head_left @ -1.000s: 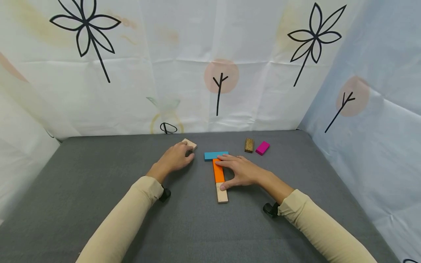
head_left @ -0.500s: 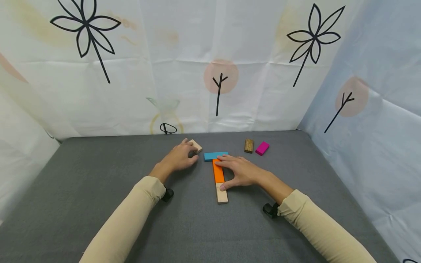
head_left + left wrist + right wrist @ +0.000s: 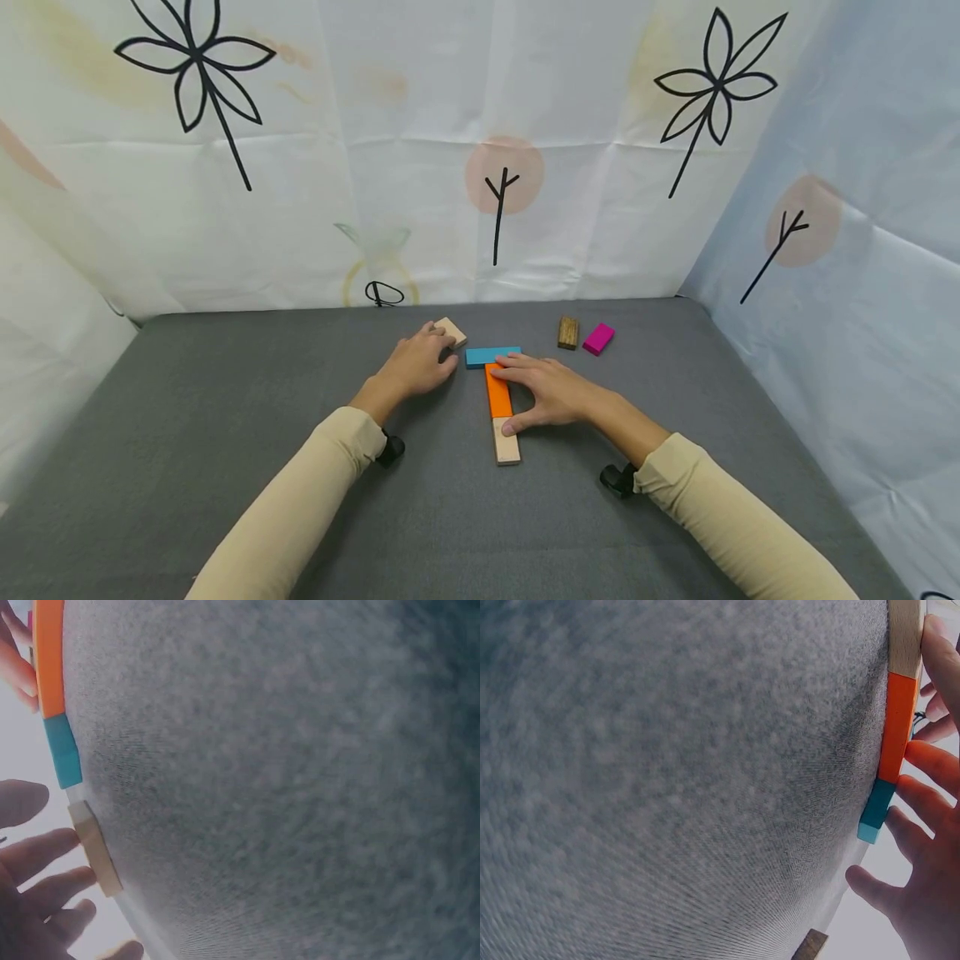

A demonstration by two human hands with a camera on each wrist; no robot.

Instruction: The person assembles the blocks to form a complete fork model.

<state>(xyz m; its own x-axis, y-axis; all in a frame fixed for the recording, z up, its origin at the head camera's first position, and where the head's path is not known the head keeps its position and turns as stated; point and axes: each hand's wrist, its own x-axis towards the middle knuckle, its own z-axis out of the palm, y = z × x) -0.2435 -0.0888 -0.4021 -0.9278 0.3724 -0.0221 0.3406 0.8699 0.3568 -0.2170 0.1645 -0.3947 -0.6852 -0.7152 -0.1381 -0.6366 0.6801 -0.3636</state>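
Note:
My left hand [image 3: 416,362] reaches over a plain wooden block [image 3: 452,331], which lies slanted at the back of the table. In the left wrist view two fingertips touch the side of this wooden block [image 3: 97,851], while the thumb stands apart from it. A blue block [image 3: 477,358] lies crosswise to the right of it. From its near side an orange block [image 3: 497,402] and a second plain wooden block [image 3: 507,450] run end to end toward me. Spread over this row, my right hand [image 3: 553,390] rests its fingers on the blue and orange blocks and its thumb on the near wooden block.
A dark brown block [image 3: 567,332] and a magenta block [image 3: 598,338] lie at the back right of the grey table [image 3: 225,433]. Behind it hangs a white printed cloth [image 3: 585,225], and a bluish one [image 3: 870,333] borders the right side.
My left hand has moved to the right, and the plain wooden block under its fingers has slid right with it, closer to the blue block. My right hand has stayed in place.

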